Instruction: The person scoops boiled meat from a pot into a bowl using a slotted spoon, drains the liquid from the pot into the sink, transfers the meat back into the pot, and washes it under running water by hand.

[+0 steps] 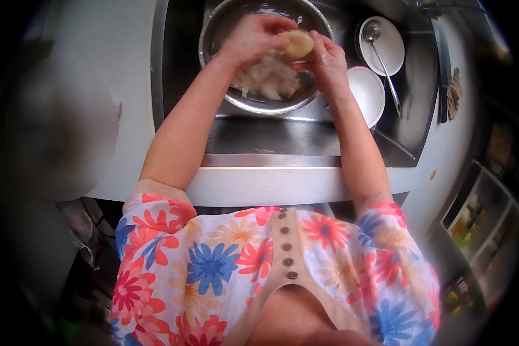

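Note:
Over a large steel bowl (212,86), my left hand (258,41) and my right hand (327,64) both grip a smooth, pale yellow oval that looks like a peeled potato (298,45). The fingers of my left hand curl round its left side, and those of my right hand press on its right end. Below them in the bowl lie pale, whitish pieces (271,81) in water; motion blur hides exactly what they are.
The bowl stands in a dark steel sink (254,138). To its right are a white bowl (370,95) and another white dish (391,49) with a ladle (380,56) lying across it. A knife (442,66) lies on the right counter edge. A large blurred round object (63,127) is at left.

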`<state>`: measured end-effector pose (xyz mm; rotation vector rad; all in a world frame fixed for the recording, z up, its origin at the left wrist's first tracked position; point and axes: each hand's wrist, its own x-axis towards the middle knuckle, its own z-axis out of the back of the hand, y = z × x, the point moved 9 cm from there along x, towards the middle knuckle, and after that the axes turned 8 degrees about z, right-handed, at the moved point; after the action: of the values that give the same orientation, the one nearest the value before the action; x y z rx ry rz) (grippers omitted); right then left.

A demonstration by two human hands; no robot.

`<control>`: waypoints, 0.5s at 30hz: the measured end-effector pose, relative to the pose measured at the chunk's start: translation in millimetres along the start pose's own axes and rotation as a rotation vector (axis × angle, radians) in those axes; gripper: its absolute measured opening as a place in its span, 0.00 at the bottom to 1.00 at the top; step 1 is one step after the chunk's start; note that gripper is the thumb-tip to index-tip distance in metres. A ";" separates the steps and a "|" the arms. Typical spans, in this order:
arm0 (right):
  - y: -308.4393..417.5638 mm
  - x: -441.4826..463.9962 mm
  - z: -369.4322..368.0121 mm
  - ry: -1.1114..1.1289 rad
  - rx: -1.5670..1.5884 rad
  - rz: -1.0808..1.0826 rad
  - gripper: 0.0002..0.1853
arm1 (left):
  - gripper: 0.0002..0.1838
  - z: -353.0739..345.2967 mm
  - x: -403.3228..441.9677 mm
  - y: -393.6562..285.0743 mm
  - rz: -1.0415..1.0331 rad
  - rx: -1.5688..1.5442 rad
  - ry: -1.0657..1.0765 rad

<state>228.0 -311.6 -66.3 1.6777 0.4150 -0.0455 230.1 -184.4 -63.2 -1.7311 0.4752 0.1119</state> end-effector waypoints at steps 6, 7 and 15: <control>1.7 -3.2 -11.4 0.067 -0.240 0.147 0.17 | 0.16 -1.0 0.6 7.7 0.022 -0.013 -0.033; -2.9 -2.3 -11.3 0.070 -0.255 0.105 0.17 | 0.17 -1.2 -0.5 10.4 0.031 0.000 -0.035; -8.8 28.4 2.2 0.310 -1.100 0.204 0.30 | 0.31 29.0 -7.8 10.7 -0.035 1.047 -0.395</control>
<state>252.4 -306.0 -82.5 0.6213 0.3868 0.5141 224.4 -156.2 -76.9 -0.6603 0.1440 0.1416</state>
